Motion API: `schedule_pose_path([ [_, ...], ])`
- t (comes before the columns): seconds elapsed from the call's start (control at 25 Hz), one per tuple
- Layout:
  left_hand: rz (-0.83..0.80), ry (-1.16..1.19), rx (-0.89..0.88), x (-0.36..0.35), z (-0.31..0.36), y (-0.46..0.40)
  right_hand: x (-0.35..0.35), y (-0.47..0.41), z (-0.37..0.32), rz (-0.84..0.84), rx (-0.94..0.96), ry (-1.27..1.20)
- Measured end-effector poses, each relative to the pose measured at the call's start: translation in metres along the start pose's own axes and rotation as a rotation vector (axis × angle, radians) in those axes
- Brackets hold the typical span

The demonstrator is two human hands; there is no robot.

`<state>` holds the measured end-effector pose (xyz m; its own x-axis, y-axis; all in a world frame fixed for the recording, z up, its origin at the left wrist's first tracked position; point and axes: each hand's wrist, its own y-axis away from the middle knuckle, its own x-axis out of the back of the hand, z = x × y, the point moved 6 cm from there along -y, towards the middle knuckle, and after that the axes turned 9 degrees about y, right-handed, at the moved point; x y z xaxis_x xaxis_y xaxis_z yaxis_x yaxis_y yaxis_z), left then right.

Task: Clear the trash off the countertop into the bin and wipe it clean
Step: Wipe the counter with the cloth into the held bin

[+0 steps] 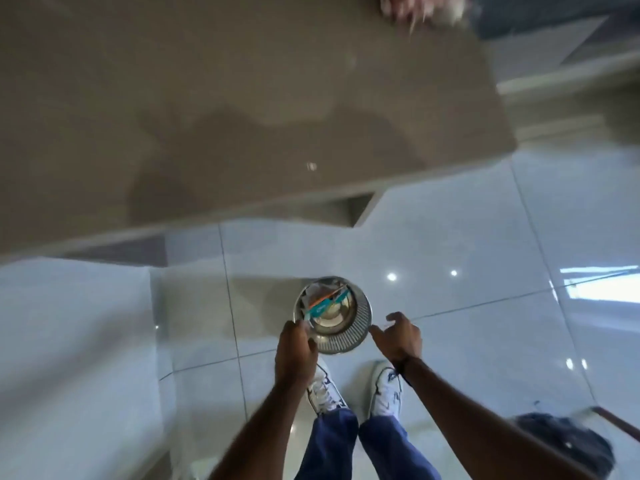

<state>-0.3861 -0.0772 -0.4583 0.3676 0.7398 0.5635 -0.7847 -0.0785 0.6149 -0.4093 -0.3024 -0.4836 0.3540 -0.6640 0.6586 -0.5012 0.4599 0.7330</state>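
A round metal mesh bin [334, 315] stood on the glossy white tiled floor [467, 341], at about six o'clock from the brown table [207, 98] that filled the upper part of the view. Inside the bin lay trash [320, 301]: crumpled paper and a teal and orange wrapper against the eleven o'clock side of its wall. The left hand [295, 351] reached over the bin's rim at seven o'clock, its fingers curled downward; whether it pinched anything could not be told. The right hand [400, 337] hovered just beside the bin at three o'clock, loosely spread, thumb and forefinger extended toward the rim and holding nothing. Below the hands showed white sneakers [386, 389] and blue trousers [346, 445]. At the table's far one o'clock corner, a blurred pinkish-white object [426, 8] could not be identified.
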Motion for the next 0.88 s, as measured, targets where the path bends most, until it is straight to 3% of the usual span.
schedule_pose_path([
  [0.16, 0.073, 0.031, 0.16, -0.052, -0.057, -0.05, -0.071, -0.064, 0.032, -0.075, -0.049, 0.042],
  [0.28, 0.152, -0.026, 0.154, -0.072, -0.081, -0.065, -0.109, -0.087, 0.04, -0.142, -0.019, -0.017],
  [0.4, 0.203, -0.03, 0.13, -0.071, -0.09, -0.061, -0.112, -0.089, 0.038, -0.097, -0.02, -0.028],
  [0.56, 0.208, 0.123, 0.214, -0.031, -0.071, -0.008, -0.061, -0.037, 0.04, -0.172, -0.01, -0.102],
  [0.76, 0.025, 0.417, 0.441, 0.042, -0.003, 0.132, 0.065, 0.101, 0.031, -0.16, 0.134, 0.066],
  [0.88, 0.053, 0.478, 0.418, 0.092, 0.046, 0.204, 0.131, 0.178, 0.019, -0.116, 0.223, 0.161],
])
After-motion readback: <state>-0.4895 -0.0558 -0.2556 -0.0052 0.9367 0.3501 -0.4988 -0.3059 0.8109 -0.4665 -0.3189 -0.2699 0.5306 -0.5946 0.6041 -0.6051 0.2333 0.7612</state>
